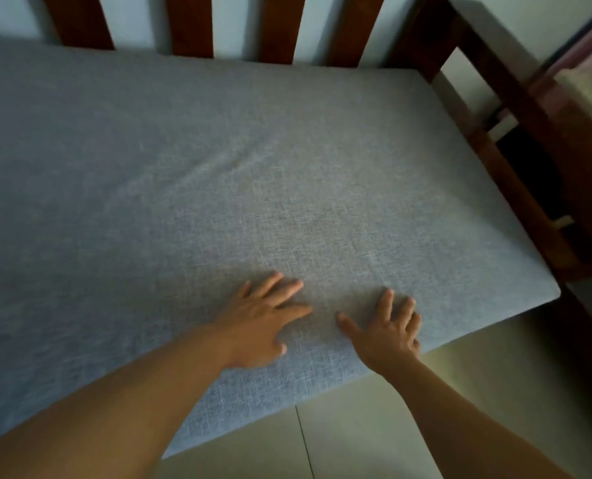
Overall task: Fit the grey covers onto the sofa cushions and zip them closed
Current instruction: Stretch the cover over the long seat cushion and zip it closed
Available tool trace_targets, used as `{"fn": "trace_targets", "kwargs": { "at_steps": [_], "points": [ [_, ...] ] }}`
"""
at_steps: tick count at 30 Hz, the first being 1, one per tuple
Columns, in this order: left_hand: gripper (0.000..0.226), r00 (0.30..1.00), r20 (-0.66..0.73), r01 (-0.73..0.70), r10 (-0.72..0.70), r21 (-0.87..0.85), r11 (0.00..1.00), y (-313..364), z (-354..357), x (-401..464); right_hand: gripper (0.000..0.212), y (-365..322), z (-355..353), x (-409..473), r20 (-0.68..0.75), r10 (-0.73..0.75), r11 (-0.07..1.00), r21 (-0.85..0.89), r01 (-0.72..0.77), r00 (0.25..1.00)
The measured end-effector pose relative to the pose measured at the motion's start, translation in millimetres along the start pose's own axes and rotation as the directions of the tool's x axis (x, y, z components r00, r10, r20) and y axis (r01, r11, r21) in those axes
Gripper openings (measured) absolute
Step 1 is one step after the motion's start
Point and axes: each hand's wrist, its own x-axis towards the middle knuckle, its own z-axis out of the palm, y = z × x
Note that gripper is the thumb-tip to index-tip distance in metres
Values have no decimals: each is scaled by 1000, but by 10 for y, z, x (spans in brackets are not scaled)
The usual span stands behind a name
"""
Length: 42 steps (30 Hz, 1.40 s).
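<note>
The grey cushion lies flat on the wooden sofa frame, inside its grey woven cover, and it fills most of the view. Its right front corner comes out a little over the tiled floor. Both hands rest on the top of the cushion near its front edge, close to that right front corner. The left hand lies palm down with the fingers spread and straight. The right hand is just beside it, also flat, with the fingers spread, at the front edge itself. A soft crease runs across the cover behind the hands. No zip is visible from here.
</note>
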Motion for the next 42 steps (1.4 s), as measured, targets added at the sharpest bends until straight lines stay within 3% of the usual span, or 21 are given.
{"fn": "trace_targets", "kwargs": {
  "at_steps": [2, 4, 8, 14, 20, 27, 31, 33, 36, 37, 39, 42],
  "points": [
    [72, 1000, 22, -4, 5, -17, 1000, 24, -59, 45, 95, -25, -106, 29, -44, 12, 1000, 10, -12, 999],
    [73, 995, -22, 98, -99, -49, 994, -71, -128, 33, 87, -152, -137, 31, -90, -123, 992, -20, 121, 988],
    [76, 933, -77, 350, -352, -45, 936, -519, -231, -185, 87, -585, 51, -80, 8, -390, 917, -86, 389, 921],
    [80, 844, -145, 516, -515, -35, 856, -1318, -234, -897, 81, -1452, 316, -384, 71, -522, 837, -149, 527, 850],
    [79, 779, -182, 593, -600, -100, 799, -1991, -174, -1611, 78, -2297, 615, -807, 88, -585, 784, -191, 591, 806],
    [79, 669, -208, 690, -714, -185, 700, -3136, 191, -3120, 78, -3627, 1349, -1849, 120, -665, 699, -247, 671, 737],
    [82, 548, -154, 785, -822, -246, 569, -3789, 459, -4166, 72, -4430, 1899, -2684, 204, -749, 583, -250, 773, 631],
    [83, 497, -91, 819, -863, -280, 502, -4003, 554, -4621, 70, -4762, 2114, -3076, 292, -805, 460, -242, 854, 517],
    [81, 420, -19, 860, -908, -311, 404, -4260, 619, -5213, 70, -5238, 2301, -3601, 501, -819, 203, -204, 958, 281],
    [80, 390, -1, 876, -921, -309, 371, -4322, 614, -5334, 67, -5359, 2321, -3709, 530, -810, 177, -189, 966, 252],
    [77, 330, 6, 896, -944, -317, 311, -4442, 568, -5506, 64, -5572, 2318, -3795, 470, -831, 225, -207, 952, 298],
    [77, 307, -39, 886, -951, -355, 300, -4612, 532, -5603, 71, -5786, 2269, -3655, 250, -835, 419, -291, 860, 491]
  ]
}}
